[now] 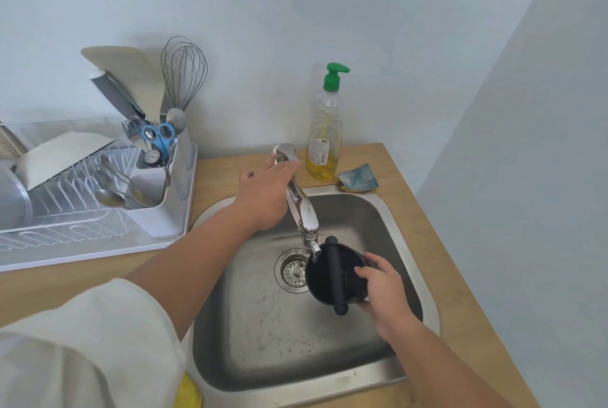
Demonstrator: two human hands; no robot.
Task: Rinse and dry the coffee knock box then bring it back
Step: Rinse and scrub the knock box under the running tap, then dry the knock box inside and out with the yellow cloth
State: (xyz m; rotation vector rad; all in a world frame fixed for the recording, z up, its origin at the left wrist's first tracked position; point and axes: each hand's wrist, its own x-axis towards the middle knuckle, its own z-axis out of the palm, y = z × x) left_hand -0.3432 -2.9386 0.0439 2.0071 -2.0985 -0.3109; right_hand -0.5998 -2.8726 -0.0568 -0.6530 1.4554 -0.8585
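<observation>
My right hand point(383, 289) grips the rim of the black knock box point(324, 282), a round cup with a black bar across its mouth. I hold it tilted over the steel sink point(263, 342), its mouth just under the spout of the chrome faucet point(304, 213). My left hand point(266, 194) rests on the faucet's lever handle point(285, 152) at the back of the sink, fingers laid over it. No water stream is visible. The drain strainer point(294, 271) lies just left of the box.
A dish-soap bottle with a green pump point(324, 131) and a blue-yellow sponge point(358, 177) sit behind the sink. A white dish rack point(98, 203) with cutlery, whisk and scissors fills the left counter. A wall closes the right side. Something yellow point(187, 391) lies at the sink's front left.
</observation>
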